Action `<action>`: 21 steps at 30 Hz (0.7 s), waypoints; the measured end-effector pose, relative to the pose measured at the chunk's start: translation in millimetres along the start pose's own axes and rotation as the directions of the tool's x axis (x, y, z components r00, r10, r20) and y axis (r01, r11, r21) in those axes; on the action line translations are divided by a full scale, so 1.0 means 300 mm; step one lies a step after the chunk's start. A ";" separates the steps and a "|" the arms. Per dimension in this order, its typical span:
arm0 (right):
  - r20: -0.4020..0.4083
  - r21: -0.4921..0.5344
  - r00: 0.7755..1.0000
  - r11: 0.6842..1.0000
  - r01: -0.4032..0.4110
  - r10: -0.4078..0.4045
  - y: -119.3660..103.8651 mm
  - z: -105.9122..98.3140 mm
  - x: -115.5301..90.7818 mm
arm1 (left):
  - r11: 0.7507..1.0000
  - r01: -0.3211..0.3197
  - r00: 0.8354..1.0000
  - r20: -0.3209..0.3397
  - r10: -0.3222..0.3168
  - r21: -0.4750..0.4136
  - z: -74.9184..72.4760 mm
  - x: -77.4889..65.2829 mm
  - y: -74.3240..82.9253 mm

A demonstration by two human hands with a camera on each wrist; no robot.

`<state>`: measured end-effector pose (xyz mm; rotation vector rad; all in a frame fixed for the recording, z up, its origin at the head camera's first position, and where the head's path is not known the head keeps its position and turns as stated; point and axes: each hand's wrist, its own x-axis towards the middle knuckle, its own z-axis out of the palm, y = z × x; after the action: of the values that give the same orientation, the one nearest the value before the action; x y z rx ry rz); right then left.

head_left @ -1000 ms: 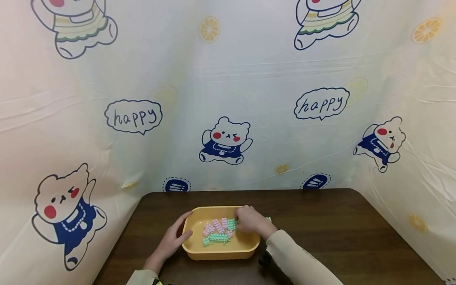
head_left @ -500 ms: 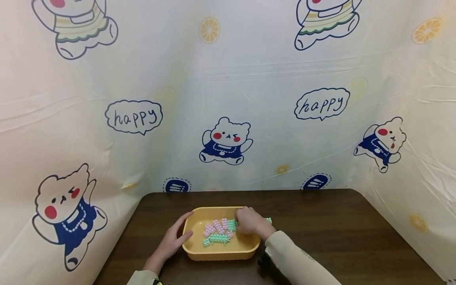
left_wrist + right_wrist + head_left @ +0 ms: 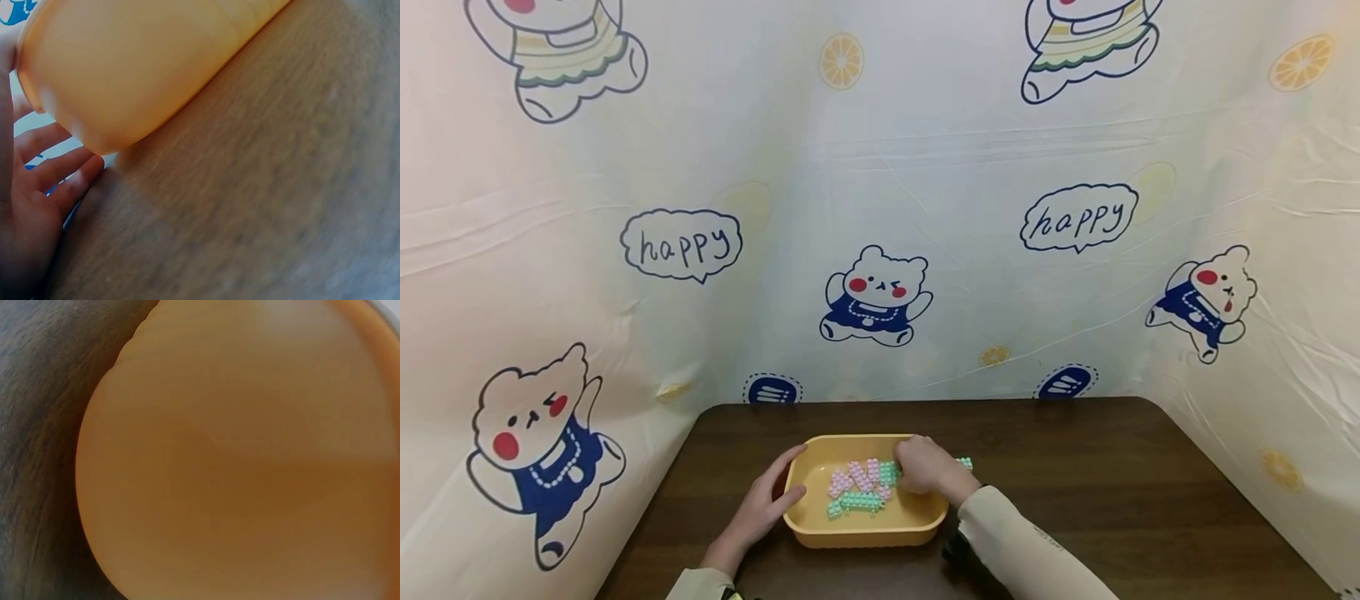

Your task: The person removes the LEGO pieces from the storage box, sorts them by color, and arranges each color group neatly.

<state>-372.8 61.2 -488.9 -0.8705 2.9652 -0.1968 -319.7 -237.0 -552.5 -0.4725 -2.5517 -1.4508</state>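
Note:
A yellow plastic tub (image 3: pixel 902 537) holds pink building blocks (image 3: pixel 841 482) and green building blocks (image 3: pixel 859 502). My left hand (image 3: pixel 763 504) grips the tub's left end, thumb over the rim and fingers along the outer wall. In the left wrist view, the fingers (image 3: pixel 78 181) lie against the tub's outside near its base. My right hand (image 3: pixel 927 468) reaches over the right rim, knuckles up, right beside a green block piece (image 3: pixel 888 473). Its fingertips are hidden, and I cannot tell what they hold. The tub's outer wall (image 3: pixel 237 462) fills the right wrist view.
The tub stands on a dark wooden table (image 3: pixel 1090 483). Beyond my right wrist, another green block piece (image 3: pixel 965 462) shows just outside the tub. A printed curtain (image 3: pixel 880 183) hangs behind and along both sides of the table. A black device (image 3: pixel 957 548) sits under my right wrist.
Both hands, the tub and the blocks keep nearly the same places. My right wrist has shifted very slightly, showing a bit more of the green piece outside the tub.

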 end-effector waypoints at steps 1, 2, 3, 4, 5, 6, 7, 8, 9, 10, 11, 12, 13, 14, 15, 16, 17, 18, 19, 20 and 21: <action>-0.001 -0.003 1.000 1.000 0.004 -0.004 0.000 -0.001 -0.001 | 1.000 -0.004 1.000 0.001 0.004 0.001 0.000 -0.001 0.001; -0.002 -0.003 1.000 1.000 0.009 -0.009 0.000 -0.001 -0.001 | 1.000 -0.009 1.000 0.001 0.009 0.002 -0.001 -0.001 0.002; -0.001 -0.001 1.000 1.000 0.012 -0.012 -0.001 -0.003 -0.003 | 1.000 -0.014 1.000 0.000 0.014 0.002 -0.002 -0.002 0.003; -0.002 0.001 1.000 1.000 0.016 -0.016 -0.002 -0.005 -0.004 | 1.000 -0.017 1.000 0.000 0.017 0.001 -0.002 -0.002 0.003; -0.002 0.001 1.000 1.000 0.020 -0.020 -0.003 -0.006 -0.005 | 1.000 -0.018 1.000 0.001 0.018 0.002 -0.002 -0.002 0.003; -0.003 -0.003 1.000 1.000 0.024 -0.024 -0.005 -0.008 -0.007 | 1.000 -0.017 1.000 0.002 0.017 0.001 -0.002 -0.001 0.003; -0.001 -0.008 1.000 1.000 0.026 -0.026 -0.006 -0.010 -0.008 | 1.000 -0.017 1.000 0.001 0.017 0.001 -0.002 -0.001 0.002; 0.000 -0.012 1.000 1.000 0.028 -0.028 -0.007 -0.011 -0.008 | 1.000 -0.015 1.000 0.001 0.015 0.001 -0.001 0.000 0.001; 0.004 -0.013 1.000 1.000 0.026 -0.026 -0.008 -0.012 -0.008 | 1.000 -0.012 1.000 0.001 0.012 0.001 -0.001 0.000 0.001; 0.007 -0.017 1.000 0.999 0.027 -0.027 -0.008 -0.012 -0.008 | 1.000 -0.008 1.000 0.002 0.008 0.002 0.000 0.000 0.001; 0.010 -0.019 1.000 0.999 0.027 -0.027 -0.008 -0.011 -0.008 | 1.000 -0.003 1.000 0.003 0.003 0.000 0.000 0.001 0.001; 0.013 -0.023 1.000 0.999 0.028 -0.028 -0.008 -0.011 -0.007 | 1.000 0.000 1.000 0.004 0.000 -0.001 0.001 0.001 0.001; 0.016 -0.024 0.999 0.999 0.028 -0.028 -0.008 -0.009 -0.007 | 1.000 0.002 1.000 0.005 -0.002 -0.001 0.000 0.001 0.002; 0.018 -0.024 0.999 0.999 0.031 -0.030 -0.007 -0.008 -0.006 | 1.000 0.006 1.000 0.006 -0.006 -0.002 0.000 0.001 0.003; 0.020 -0.024 0.999 0.999 0.033 -0.033 -0.007 -0.007 -0.006 | 1.000 0.008 1.000 0.008 -0.008 -0.005 -0.001 0.001 0.004; 0.021 -0.026 0.999 0.999 0.036 -0.035 -0.007 -0.006 -0.005 | 1.000 0.011 1.000 0.009 -0.010 -0.007 -0.002 0.002 0.006; 0.021 -0.028 0.999 0.999 0.039 -0.038 -0.007 -0.006 -0.005 | 1.000 0.012 1.000 0.010 -0.012 -0.007 -0.003 0.002 0.006; 0.021 -0.031 0.999 0.999 0.042 -0.041 -0.007 -0.006 -0.004 | 1.000 0.011 1.000 0.011 -0.011 -0.005 -0.004 0.002 0.007; 0.021 -0.033 0.999 0.998 0.044 -0.043 -0.007 -0.007 -0.004 | 1.000 0.010 1.000 0.011 -0.010 -0.005 -0.004 0.002 0.007; 0.022 -0.033 0.999 0.998 0.045 -0.044 -0.007 -0.007 -0.004 | 1.000 0.009 1.000 0.011 -0.009 -0.005 -0.005 0.002 0.007; 0.023 -0.034 0.999 0.998 0.046 -0.046 -0.007 -0.008 -0.004 | 1.000 0.007 1.000 0.010 -0.007 -0.003 -0.004 0.001 0.007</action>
<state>-370.8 60.5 -486.2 -0.9393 2.9386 -0.1364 -319.3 -237.0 -550.0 -0.4733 -2.5614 -1.4590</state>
